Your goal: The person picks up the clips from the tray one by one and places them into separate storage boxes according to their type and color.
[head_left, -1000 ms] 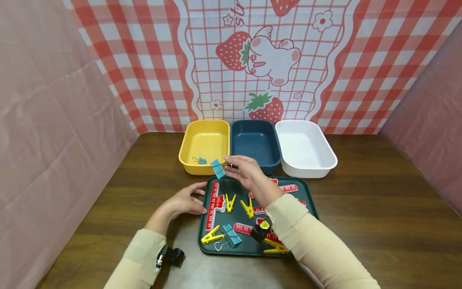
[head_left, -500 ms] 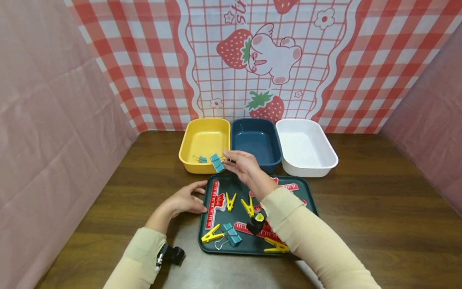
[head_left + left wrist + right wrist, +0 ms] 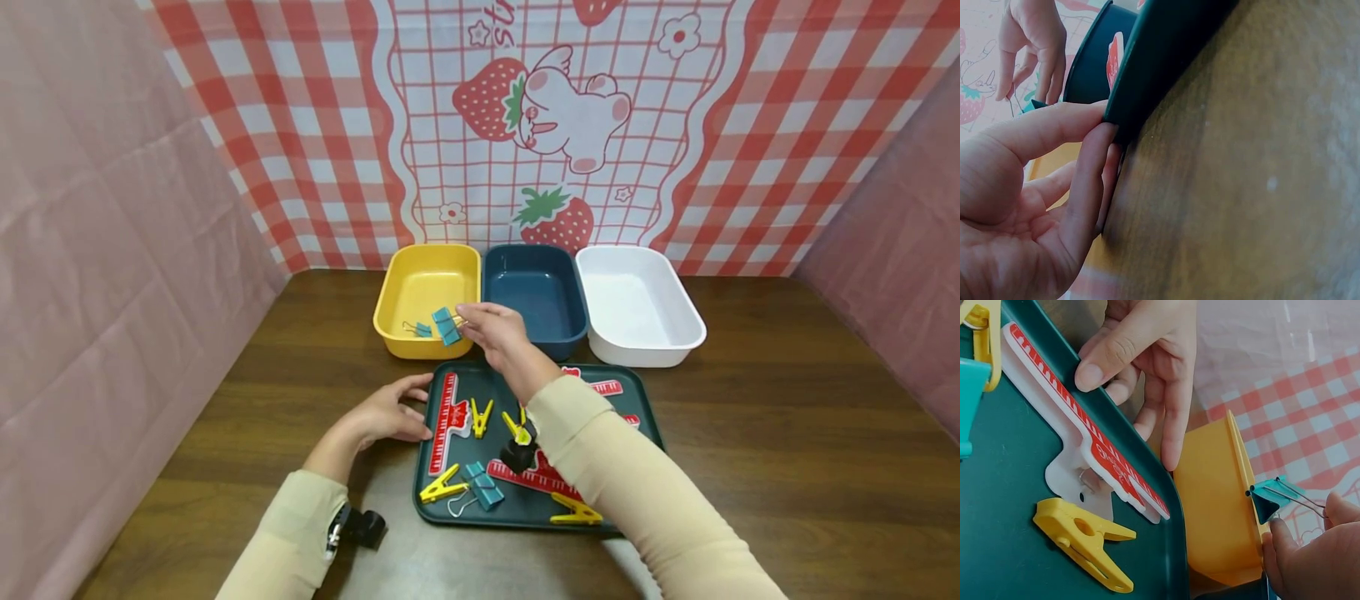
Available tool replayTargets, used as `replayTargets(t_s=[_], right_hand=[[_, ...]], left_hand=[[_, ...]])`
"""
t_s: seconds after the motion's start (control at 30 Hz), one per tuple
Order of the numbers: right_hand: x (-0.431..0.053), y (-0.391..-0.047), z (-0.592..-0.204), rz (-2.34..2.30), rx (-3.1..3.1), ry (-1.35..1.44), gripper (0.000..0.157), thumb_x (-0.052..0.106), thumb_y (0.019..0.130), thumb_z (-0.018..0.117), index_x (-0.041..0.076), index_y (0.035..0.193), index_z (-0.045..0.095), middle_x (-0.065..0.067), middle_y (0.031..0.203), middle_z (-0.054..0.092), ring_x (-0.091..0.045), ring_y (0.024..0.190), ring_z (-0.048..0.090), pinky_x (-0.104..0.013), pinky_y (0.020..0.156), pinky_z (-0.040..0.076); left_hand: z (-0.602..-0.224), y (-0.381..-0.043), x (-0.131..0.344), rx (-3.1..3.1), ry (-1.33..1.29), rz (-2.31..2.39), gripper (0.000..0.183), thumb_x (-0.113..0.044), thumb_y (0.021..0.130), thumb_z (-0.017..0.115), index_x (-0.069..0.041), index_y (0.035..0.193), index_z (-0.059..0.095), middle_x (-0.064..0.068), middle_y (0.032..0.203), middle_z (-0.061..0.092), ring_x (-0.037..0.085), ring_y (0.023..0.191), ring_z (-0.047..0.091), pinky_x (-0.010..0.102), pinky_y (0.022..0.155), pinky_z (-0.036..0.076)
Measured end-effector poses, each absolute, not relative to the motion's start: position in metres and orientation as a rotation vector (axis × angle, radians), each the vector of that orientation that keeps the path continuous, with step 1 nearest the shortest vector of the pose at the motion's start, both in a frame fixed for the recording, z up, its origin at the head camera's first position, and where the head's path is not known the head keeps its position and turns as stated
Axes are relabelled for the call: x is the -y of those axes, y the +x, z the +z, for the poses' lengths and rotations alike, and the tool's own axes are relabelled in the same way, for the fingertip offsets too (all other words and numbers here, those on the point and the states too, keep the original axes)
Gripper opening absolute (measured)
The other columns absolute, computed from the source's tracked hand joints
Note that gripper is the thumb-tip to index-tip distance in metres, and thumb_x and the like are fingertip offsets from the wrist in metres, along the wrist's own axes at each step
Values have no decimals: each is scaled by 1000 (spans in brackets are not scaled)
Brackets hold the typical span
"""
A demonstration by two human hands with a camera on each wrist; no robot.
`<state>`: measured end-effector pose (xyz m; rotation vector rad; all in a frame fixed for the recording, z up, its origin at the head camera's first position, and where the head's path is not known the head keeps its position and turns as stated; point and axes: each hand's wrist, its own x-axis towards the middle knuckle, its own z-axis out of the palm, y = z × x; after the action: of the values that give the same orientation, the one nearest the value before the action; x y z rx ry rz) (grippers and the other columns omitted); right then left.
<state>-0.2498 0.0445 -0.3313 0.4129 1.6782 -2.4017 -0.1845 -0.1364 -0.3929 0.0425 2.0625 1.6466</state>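
Note:
My right hand (image 3: 498,333) pinches a teal binder clip (image 3: 447,326) by its wire handles, over the front of the yellow bin (image 3: 381,312). In the right wrist view this binder clip (image 3: 1265,503) overlaps the bin's rim. Another teal binder clip (image 3: 423,331) lies inside the bin. My left hand (image 3: 386,417) grips the left rim of the dark green tray (image 3: 517,518), its thumb (image 3: 1091,376) on the edge. Beside it on the tray are a long red clip with piano-key print (image 3: 441,433) and a yellow clothespin (image 3: 482,418).
Right of the yellow bin stand a dark blue bin (image 3: 534,292) and a white bin (image 3: 637,292). The tray also carries another teal binder clip (image 3: 486,487), several yellow clothespins (image 3: 576,510) and more red clips (image 3: 525,477), some partly hidden under my right arm.
My right hand has moved slightly up and left with the binder clip, bringing it over the yellow bin's front rim. The left hand stays at the tray's edge.

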Motion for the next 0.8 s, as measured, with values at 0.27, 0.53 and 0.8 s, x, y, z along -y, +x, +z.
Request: replayTargets(t_s=[0.27,0.53,0.8], right_hand=[[-38,-257,-330,-2429,-1683,485,27,7,81,72,-3,106,66,-8,93,62,-24,91,60,-29,82,53],[-34,-262,-330,-2438,-1721,512,33,8,80,74,0,111,66,-10,110,62,-20,92,64,-29,84,52],[-30,-267,-329,-2445,-1765,498,38,7,80,73,0,116,64,-10,122,56,-24,104,60,-33,90,49]], left_hand=[[-392,-184,136,-2061,35,1640,84,16,72,68,-7,144,31,20,128,39,23,89,60,36,72,56],[-392,-185,136,-2061,30,1636,85,15,72,69,-8,144,32,19,128,40,24,90,60,36,73,56],[-393,-186,135,-2062,9,1640,85,16,71,69,-9,144,33,18,126,41,24,89,60,36,73,56]])
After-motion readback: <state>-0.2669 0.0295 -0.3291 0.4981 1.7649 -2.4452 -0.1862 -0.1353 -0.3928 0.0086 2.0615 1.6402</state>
